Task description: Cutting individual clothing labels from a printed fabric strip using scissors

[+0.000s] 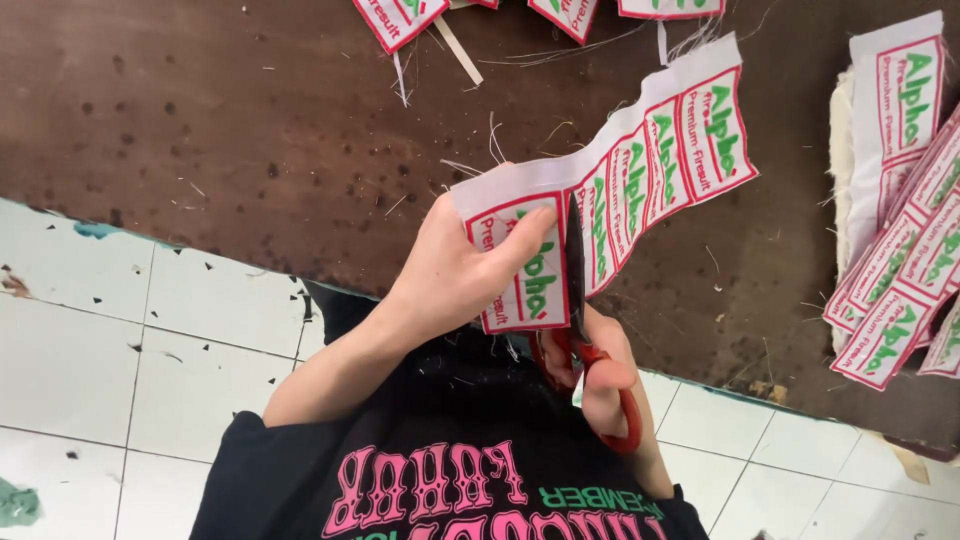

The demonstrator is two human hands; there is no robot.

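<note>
Label strip (pixel 640 175) meets scissors (pixel 590 340) over our worn table (pixel 250 120).
Our left hand (pixel 450 275) pinches its near end; right hand (pixel 610 385) grips the handles, strip running up-right.

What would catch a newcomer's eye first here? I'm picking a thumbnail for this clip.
First, the strip of white labels with red borders and green lettering, held up mid-frame over the dark brown table. The left hand pinches its end label while the right hand works red-handled scissors, whose dark blade stands between two labels. A stack of matching labels lies at the right edge.
</note>
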